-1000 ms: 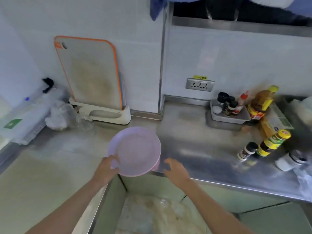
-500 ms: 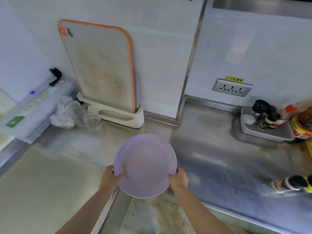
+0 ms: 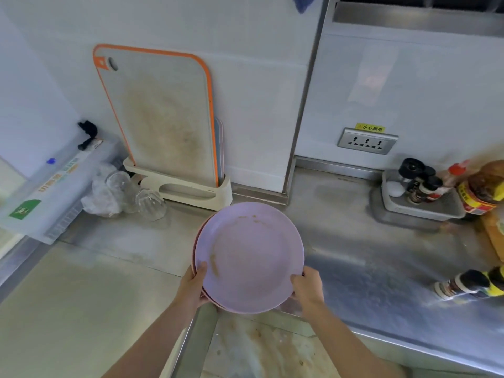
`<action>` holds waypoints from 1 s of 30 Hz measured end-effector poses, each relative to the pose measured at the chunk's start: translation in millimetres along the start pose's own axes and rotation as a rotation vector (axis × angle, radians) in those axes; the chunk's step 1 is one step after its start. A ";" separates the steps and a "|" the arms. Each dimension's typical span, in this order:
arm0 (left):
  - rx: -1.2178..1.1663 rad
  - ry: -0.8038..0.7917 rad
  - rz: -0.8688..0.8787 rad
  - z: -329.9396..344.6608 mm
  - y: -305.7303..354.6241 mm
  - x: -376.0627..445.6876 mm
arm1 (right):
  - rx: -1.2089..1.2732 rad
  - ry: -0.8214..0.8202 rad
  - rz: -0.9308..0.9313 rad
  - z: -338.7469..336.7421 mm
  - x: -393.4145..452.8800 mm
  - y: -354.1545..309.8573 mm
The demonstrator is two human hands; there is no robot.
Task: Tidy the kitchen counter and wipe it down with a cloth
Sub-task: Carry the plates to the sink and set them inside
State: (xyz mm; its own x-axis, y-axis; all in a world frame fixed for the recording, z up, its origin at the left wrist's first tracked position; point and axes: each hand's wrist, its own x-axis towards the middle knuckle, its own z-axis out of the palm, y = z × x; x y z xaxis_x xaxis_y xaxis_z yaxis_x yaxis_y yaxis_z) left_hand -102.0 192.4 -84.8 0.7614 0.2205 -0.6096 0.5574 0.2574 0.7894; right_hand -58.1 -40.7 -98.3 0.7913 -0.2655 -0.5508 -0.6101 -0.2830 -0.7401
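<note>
Cutting board (image 3: 161, 115) behind plates (image 3: 249, 257), bottles (image 3: 425, 184) right.

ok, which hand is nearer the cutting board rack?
Left. The left hand grips the lilac plate's left rim, below and slightly right of the rack. The right hand is on the plate's opposite rim, farther right.

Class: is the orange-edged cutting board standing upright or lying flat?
Upright: the cutting board stands on edge in its cream holder, against the wall.
</note>
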 end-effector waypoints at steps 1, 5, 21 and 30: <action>0.013 -0.017 0.019 4.4 1.3 -0.8 | 0.014 0.003 -0.011 -6.1 -3.0 -0.9; 0.104 -0.117 0.088 33.7 10.7 -5.8 | 0.042 0.063 -0.021 -38.8 -13.5 8.1; 0.512 -0.758 0.069 294.5 -38.4 -101.9 | 0.527 0.691 0.134 -258.1 -137.8 158.1; 0.633 -0.994 0.025 413.6 -120.1 -194.8 | 0.620 0.884 0.155 -360.7 -218.4 251.9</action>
State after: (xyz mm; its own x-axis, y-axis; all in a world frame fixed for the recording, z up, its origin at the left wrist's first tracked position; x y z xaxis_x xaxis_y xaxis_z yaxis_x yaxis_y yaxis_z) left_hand -180.4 -270.6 -30.7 0.5421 -0.6829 -0.4897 0.3905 -0.3113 0.8664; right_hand -399.2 -386.4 -25.1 0.2474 -0.8970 -0.3664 -0.3779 0.2589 -0.8889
